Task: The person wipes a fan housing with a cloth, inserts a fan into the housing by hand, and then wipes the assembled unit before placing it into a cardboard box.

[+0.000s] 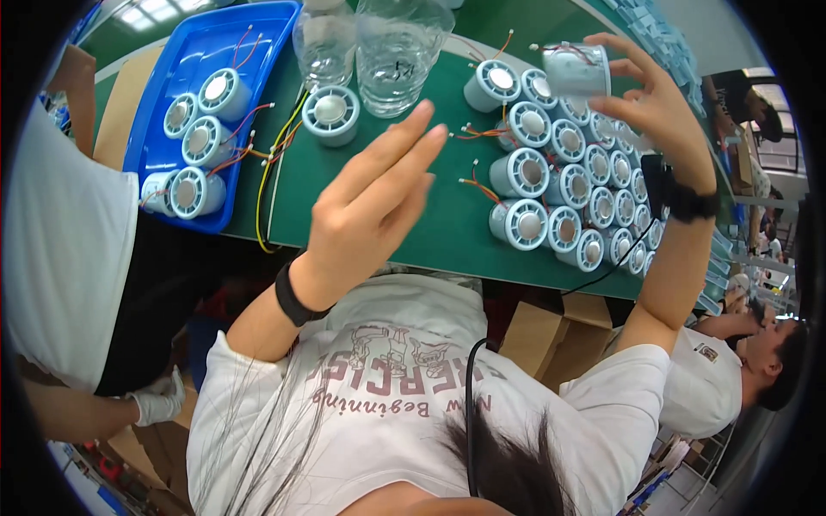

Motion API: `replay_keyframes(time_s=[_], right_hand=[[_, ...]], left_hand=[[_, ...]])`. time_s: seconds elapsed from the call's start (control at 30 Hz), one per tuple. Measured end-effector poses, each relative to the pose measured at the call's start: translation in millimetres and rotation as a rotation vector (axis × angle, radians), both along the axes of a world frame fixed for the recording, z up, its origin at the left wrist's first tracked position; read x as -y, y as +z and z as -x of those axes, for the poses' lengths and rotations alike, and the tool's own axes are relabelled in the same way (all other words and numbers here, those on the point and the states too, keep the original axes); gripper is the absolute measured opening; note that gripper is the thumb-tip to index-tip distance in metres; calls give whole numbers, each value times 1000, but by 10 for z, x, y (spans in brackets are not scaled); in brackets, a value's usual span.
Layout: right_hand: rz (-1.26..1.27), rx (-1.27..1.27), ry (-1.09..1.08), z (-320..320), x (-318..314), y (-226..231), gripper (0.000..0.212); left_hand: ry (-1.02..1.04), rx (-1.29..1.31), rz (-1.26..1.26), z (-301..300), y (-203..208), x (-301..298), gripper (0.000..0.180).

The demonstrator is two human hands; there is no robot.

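Head view, right hand (pixel 656 103): raised above the table, closed on a pale blue round fan unit (pixel 576 69) between thumb and fingertips; the unit was held tilted, apparently so its side could be inspected.
Head view, left hand (pixel 370 202): lifted clear of the table, fingers extended together, nothing held; a black band was worn at the wrist.
Held unit, position: in the air above the far right end of the grouped units, not touching them.
Grouped units (pixel 572 185): set close together in rows on the green table (pixel 379 215) under the right hand, round faces up, red and orange leads trailing leftward; probably packed that way for easy reach.
Blue tray (pixel 194 43): at the far left, several more units laid in it, leads loose.
Single unit (pixel 329 114): stood alone between the tray and the group, just in front of two clear plastic bottles (pixel 361 52).
Yellow cable (pixel 267 185): run along the table beside the tray edge.
Neighbours: a white-clad person at the left, a gloved hand (pixel 159 400) low; another person at the lower right.
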State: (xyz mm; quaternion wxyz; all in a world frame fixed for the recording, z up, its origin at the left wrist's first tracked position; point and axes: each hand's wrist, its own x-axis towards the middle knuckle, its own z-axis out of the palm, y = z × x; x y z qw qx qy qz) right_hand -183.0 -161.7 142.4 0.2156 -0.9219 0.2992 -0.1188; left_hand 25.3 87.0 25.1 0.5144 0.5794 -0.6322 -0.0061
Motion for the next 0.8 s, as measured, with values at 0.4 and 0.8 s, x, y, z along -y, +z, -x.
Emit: replay_keyframes(time_s=[0.4,0.8], right_hand=[[-405,-58,231,-256,-1082,78,76],[69,49,669,-391,-1098,-9,86]], left_hand=[[-289,-377,135,135,-7,-167,71],[-758,-1440,-265,15,82,-335,74]])
